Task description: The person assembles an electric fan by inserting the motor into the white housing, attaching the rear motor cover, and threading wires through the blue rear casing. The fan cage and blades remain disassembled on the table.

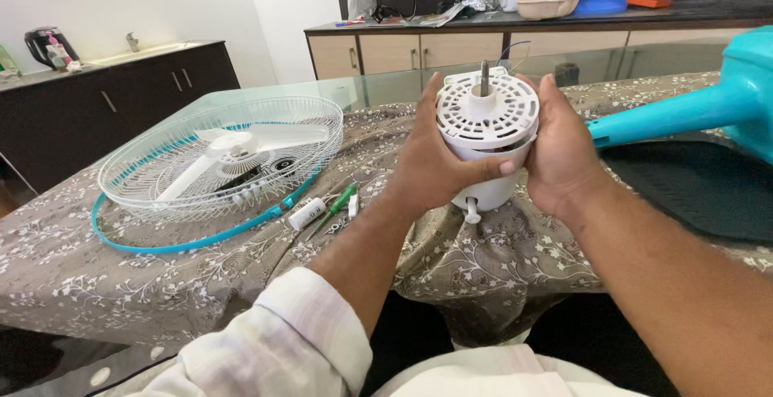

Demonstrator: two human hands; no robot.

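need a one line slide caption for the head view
Both hands, left hand and right hand, hold a white round fan motor housing over a grey floral tablecloth, white wire fan guard alongside.

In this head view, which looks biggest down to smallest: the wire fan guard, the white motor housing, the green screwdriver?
1. Wire fan guard
2. White motor housing, though it is held nearer the camera
3. Green screwdriver

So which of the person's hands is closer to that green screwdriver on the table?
The left hand. It grips the white fan motor just right of the green screwdriver; the right hand holds the motor's far side.
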